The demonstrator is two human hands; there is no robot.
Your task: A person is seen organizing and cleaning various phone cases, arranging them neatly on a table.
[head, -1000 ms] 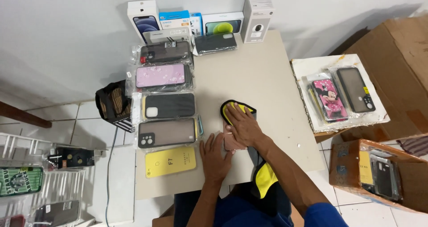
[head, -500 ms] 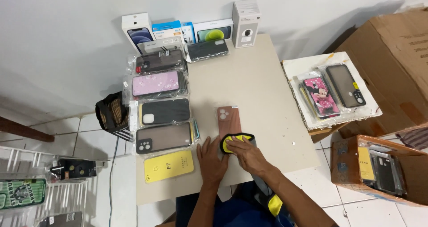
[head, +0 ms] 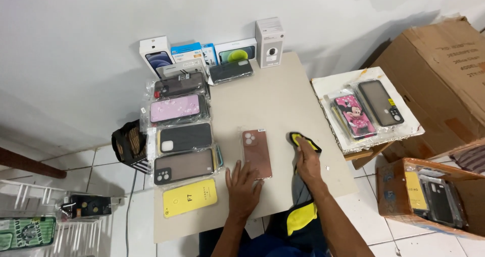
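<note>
On near middle of surface (head: 283,100), pink phone (head: 256,153) lies flat, back up. Left hand (head: 243,189) rests flat, fingers spread, tips touching phone near edge. Right hand (head: 308,161) just right of phone, fingers together, pressing black-yellow cloth (head: 303,140) onto surface. Packaged phone cases (head: 182,136) in row at left.

Right hand (head: 308,163) with yellow-black cloth (head: 304,141) shifted: 1.0 s ago over pink-brown phone (head: 256,153) mid-table, 0.5 s ago at phone's near end, now off phone, on bare table (head: 283,100) just right of it. Phone back, covered earlier, now fully exposed, camera end away from person. Left hand (head: 242,189) moved from beside phone's left edge to its near end, fingertips touching lower corner. Cloth flatter, spread less, bunched under fingers.
</note>
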